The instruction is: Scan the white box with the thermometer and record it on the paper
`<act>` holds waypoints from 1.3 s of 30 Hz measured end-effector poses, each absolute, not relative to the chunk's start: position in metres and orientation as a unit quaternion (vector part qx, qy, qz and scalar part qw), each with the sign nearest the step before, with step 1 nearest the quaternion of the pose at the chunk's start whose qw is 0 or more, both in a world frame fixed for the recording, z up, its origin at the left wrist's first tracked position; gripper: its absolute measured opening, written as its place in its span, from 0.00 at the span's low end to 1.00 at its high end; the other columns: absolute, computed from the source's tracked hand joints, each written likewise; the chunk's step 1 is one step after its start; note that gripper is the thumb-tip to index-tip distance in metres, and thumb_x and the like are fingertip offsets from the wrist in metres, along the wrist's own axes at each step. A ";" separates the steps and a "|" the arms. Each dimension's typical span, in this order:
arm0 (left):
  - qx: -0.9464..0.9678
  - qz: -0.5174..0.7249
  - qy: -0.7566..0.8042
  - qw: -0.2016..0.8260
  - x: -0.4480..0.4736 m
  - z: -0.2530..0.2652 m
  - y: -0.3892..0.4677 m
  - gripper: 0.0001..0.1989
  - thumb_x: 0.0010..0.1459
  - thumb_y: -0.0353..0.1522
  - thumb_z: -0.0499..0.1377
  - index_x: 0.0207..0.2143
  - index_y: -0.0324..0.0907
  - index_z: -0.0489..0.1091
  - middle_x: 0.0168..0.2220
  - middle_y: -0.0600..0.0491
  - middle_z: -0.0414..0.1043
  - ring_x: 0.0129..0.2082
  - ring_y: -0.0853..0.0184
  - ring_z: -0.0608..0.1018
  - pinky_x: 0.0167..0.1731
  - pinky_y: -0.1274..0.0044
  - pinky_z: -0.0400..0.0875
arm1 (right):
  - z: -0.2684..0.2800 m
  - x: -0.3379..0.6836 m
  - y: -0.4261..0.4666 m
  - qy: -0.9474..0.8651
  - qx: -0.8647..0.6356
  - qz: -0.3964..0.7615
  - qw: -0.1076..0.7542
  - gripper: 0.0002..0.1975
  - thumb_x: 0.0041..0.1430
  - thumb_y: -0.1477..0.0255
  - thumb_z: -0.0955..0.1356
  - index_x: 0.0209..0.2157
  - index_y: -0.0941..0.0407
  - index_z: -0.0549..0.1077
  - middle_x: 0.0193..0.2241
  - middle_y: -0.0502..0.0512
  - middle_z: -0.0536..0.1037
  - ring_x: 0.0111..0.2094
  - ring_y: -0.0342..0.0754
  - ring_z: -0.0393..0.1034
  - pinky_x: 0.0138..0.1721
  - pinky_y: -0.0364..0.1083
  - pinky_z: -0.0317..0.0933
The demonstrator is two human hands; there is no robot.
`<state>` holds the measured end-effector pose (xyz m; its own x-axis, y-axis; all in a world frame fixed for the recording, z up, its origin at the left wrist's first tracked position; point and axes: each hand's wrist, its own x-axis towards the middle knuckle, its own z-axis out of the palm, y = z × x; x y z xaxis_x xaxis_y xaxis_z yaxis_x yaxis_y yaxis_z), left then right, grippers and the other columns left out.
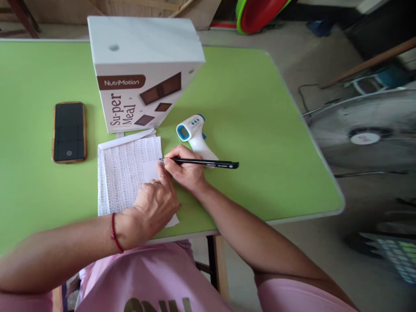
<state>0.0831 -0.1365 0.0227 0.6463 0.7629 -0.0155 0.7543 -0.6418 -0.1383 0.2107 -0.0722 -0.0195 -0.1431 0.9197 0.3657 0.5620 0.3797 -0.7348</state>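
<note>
A black pen is pinched in my right hand, its tip at the right edge of the paper. The sheet is covered with rows of small handwriting, with a blank patch near my fingers. My left hand lies over the lower right of the sheet, index finger stretched toward the pen tip. Its other fingers are bent and partly hidden, and I see nothing held in it. More written pages lie beneath, with a folded strip along the top. Just beyond my right hand lies a white and blue infrared thermometer.
A tall white NutriMotion box stands behind the paper. To the left, a phone in a brown-edged case lies on the green table. Past the table's right edge is a large fan. A red and green basin is at the back.
</note>
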 end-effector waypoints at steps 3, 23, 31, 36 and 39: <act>-0.904 0.042 -0.420 0.068 0.083 0.022 -0.138 0.30 0.61 0.44 0.53 0.50 0.24 0.71 0.53 0.23 0.65 0.22 0.66 0.73 0.15 0.76 0.57 | -0.021 0.211 -0.072 -0.725 -0.509 0.210 0.414 0.05 0.52 0.72 0.65 0.24 0.53 0.64 0.16 0.45 0.69 0.18 0.41 0.61 0.22 0.42 0.58; -0.900 0.065 -0.427 0.060 0.084 0.022 -0.138 0.33 0.62 0.46 0.52 0.55 0.22 0.66 0.57 0.23 0.60 0.24 0.65 0.75 0.16 0.76 0.62 | -0.023 0.210 -0.070 -0.729 -0.486 0.170 0.451 0.06 0.52 0.74 0.65 0.23 0.54 0.64 0.15 0.43 0.69 0.16 0.38 0.60 0.19 0.39 0.56; -0.901 0.067 -0.427 0.048 0.084 0.022 -0.137 0.31 0.63 0.44 0.51 0.55 0.24 0.67 0.57 0.23 0.61 0.23 0.65 0.75 0.15 0.75 0.60 | -0.025 0.212 -0.069 -0.712 -0.502 0.175 0.459 0.06 0.52 0.73 0.65 0.22 0.53 0.64 0.15 0.43 0.68 0.17 0.39 0.60 0.20 0.40 0.57; -0.903 0.066 -0.422 0.053 0.083 0.021 -0.138 0.29 0.64 0.43 0.50 0.55 0.28 0.67 0.59 0.26 0.59 0.23 0.66 0.73 0.15 0.75 0.58 | -0.025 0.215 -0.068 -0.706 -0.506 0.170 0.466 0.06 0.51 0.74 0.65 0.22 0.53 0.64 0.15 0.43 0.68 0.17 0.39 0.60 0.20 0.41 0.57; -0.903 0.070 -0.422 0.043 0.082 0.022 -0.137 0.29 0.64 0.44 0.51 0.55 0.28 0.67 0.60 0.26 0.57 0.23 0.66 0.73 0.15 0.75 0.58 | -0.025 0.215 -0.068 -0.709 -0.506 0.168 0.461 0.06 0.51 0.74 0.65 0.22 0.53 0.64 0.15 0.43 0.68 0.16 0.39 0.60 0.20 0.40 0.57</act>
<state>0.0824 -0.1369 0.0221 0.6342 0.7678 -0.0914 0.7558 -0.6405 -0.1363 0.2147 -0.0677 -0.0251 -0.0624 0.8731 0.4835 0.5631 0.4308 -0.7053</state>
